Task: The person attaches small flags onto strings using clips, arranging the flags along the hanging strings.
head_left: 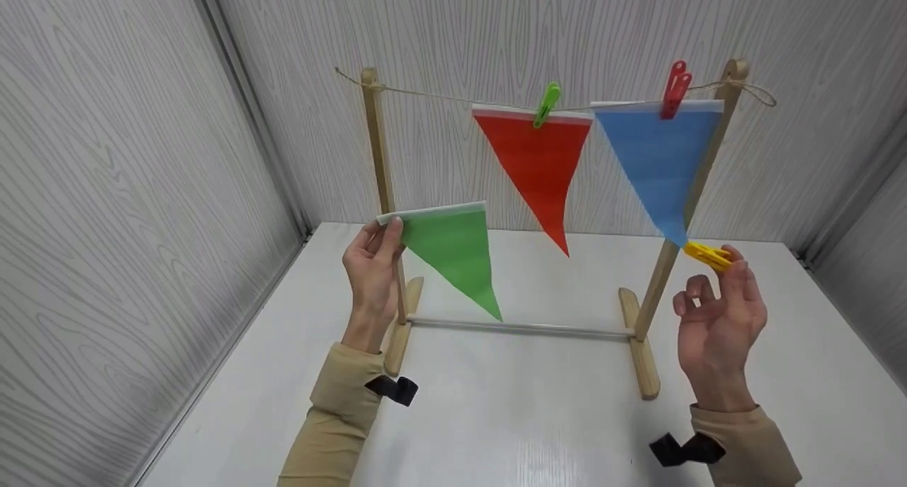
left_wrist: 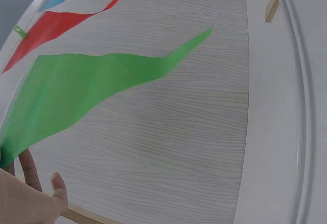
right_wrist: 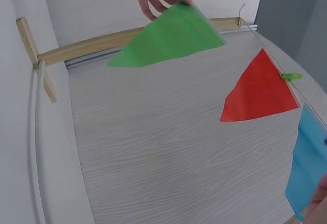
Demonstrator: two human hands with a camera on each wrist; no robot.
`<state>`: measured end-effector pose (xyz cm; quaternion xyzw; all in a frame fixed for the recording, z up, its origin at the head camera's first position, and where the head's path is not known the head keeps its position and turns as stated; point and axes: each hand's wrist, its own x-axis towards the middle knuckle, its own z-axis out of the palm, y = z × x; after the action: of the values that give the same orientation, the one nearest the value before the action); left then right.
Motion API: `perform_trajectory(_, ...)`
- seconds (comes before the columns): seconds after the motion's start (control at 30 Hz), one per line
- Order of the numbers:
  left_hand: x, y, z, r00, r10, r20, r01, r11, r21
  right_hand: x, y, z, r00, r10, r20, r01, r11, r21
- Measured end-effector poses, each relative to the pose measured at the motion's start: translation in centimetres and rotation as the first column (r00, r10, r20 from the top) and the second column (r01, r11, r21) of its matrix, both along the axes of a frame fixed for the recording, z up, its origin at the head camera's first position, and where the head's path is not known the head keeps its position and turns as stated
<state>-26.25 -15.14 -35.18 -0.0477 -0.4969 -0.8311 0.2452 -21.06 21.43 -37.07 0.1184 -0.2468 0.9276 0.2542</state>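
Note:
My left hand (head_left: 373, 264) pinches the upper left corner of a green triangular pennant (head_left: 457, 249), thumb in front, and the pennant hangs below the string with its tip down. Between the thumb and fingers of my right hand (head_left: 723, 324) is a yellow clothespin (head_left: 708, 255), near the tip of the blue pennant. A red pennant (head_left: 538, 161) hangs from the string (head_left: 432, 95) by a green clothespin (head_left: 547, 105). To its right the blue pennant (head_left: 655, 154) hangs by a red clothespin (head_left: 675, 91). In the right wrist view the yellow clothespin is out of sight.
Two wooden posts (head_left: 375, 140) on wooden feet (head_left: 645, 370) carry the string, joined low down by a pale rod (head_left: 524, 327). The stand is on a white table (head_left: 531, 416), with wood-grain panels (head_left: 439, 19) behind and at the sides.

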Motion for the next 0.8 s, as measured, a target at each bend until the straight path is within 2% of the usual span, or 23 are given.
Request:
perform_trajectory(0.2, -0.4, -0.2, 1.4, 1.000, -0.003, -0.015, 0.003, 1.000, 0.019, -0.6, -0.9, 1.4, 0.999, 0.040, -0.034, -0.039, 0.998, 0.052)
perform_trajectory(0.4, -0.6, -0.4, 2.5, 1.000, -0.011, -0.013, 0.011, 0.999, 0.041, -2.0, -2.1, 2.8, 0.997, 0.063, 0.036, -0.067, 0.992, 0.110)
perform_trajectory(0.57, -0.7, -0.5, 3.4, 1.000, -0.006, -0.010, 0.007, 0.997, 0.081, -3.1, -3.1, 3.9, 0.997, 0.024, 0.075, -0.040, 0.974, 0.224)
perform_trajectory(0.8, -0.7, -0.4, 4.9, 1.000, -0.002, -0.007, 0.003, 0.995, 0.101, -4.1, -4.5, 5.7, 0.998, 0.064, 0.019, -0.066, 0.948, 0.311)
